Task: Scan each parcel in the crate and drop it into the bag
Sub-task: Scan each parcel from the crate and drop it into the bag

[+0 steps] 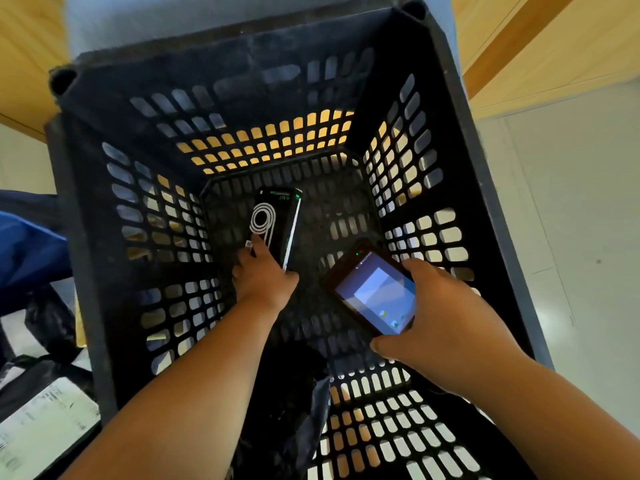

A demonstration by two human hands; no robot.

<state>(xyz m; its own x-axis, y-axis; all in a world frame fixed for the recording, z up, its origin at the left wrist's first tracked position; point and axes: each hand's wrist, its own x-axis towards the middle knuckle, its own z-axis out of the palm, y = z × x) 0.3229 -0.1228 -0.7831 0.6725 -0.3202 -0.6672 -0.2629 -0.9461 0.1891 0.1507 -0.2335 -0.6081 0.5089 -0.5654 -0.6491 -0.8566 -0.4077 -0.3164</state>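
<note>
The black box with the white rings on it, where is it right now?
In the head view the black box sits at the bottom of the black crate, left of centre, with the left hand on its near end and the scanner to its right.

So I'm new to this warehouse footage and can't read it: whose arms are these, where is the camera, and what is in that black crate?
The camera sits on the person's head, looking down, so the two bare arms are their own. They reach into a deep black slotted crate. At its bottom stands a small black box with white rings printed on it; the left hand grips its near end. The right hand holds a handheld scanner, its screen lit. A crumpled dark plastic wrap lies nearer you. Outside, bottom left, a labelled parcel is visible.
</note>
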